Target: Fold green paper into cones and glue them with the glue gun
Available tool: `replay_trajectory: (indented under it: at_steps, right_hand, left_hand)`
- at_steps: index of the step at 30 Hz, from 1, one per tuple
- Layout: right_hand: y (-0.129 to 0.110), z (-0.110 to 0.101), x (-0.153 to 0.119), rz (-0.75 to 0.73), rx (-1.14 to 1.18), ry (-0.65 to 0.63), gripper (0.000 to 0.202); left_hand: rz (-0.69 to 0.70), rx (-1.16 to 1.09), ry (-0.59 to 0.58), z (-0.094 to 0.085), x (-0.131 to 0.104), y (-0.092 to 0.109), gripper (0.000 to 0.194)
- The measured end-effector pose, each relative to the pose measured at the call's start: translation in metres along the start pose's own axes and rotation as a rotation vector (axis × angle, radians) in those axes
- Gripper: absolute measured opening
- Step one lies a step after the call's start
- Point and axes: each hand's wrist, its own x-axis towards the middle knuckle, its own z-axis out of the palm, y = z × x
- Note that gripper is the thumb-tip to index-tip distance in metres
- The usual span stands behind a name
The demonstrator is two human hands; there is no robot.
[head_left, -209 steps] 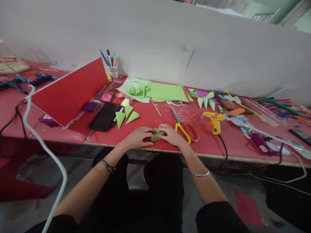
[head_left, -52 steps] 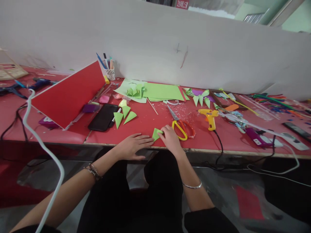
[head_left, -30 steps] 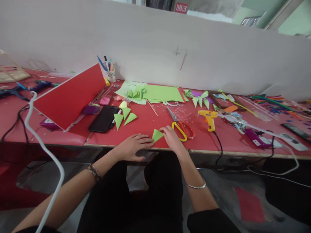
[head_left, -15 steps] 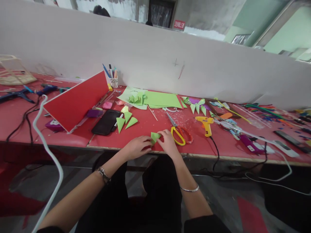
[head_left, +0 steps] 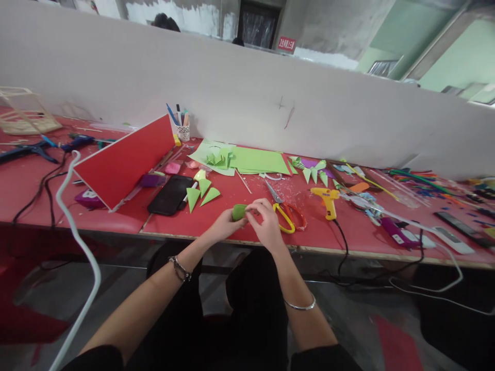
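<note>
A small piece of green paper point(head_left: 238, 212), bent into a curve, is up between my hands over the table's front edge. My left hand point(head_left: 225, 225) is closed on its lower left side. My right hand point(head_left: 264, 219) pinches at its right edge, with thumb and fingertips together. Just right of that hand lie scissors point(head_left: 284, 217) with one yellow and one red handle loop. Several green paper wedges point(head_left: 210, 196) lie to the left, beside a black phone point(head_left: 170, 195).
A yellow hot glue gun point(head_left: 328, 201) stands to the right, its black cord hanging off the edge. Green paper sheets point(head_left: 259, 160) lie at the back. A red board point(head_left: 127, 159) leans on the left near a pen cup point(head_left: 183, 132). A white cable point(head_left: 79, 237) crosses the left foreground.
The green paper has gone from a flat-looking wedge to a curved shape and shifted slightly left and up. My left hand has turned upward around it; my right fingers have closed into a pinch.
</note>
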Motion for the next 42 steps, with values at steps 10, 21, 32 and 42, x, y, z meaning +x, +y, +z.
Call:
replay_trajectory:
  at_steps: [10,21,32,42]
  right_hand:
    - [-0.011,-0.001,-0.001,-0.033,-0.232,-0.066,0.029]
    - [-0.010,-0.008,0.000,-0.048,-0.194,-0.153,0.018]
    - [-0.006,-0.005,0.011,-0.085,-0.212,-0.551,0.014]
    - [-0.023,-0.012,0.012,-0.170,-0.230,-0.558,0.012]
  left_hand:
    - [0.059,0.123,0.129,0.003,-0.002,0.002,0.018]
    - [0.116,0.300,0.106,-0.001,-0.004,0.001,0.013]
    - [0.102,0.820,-0.053,-0.013,-0.004,0.002,0.019]
    - [0.132,0.391,-0.001,-0.014,-0.007,0.001,0.023]
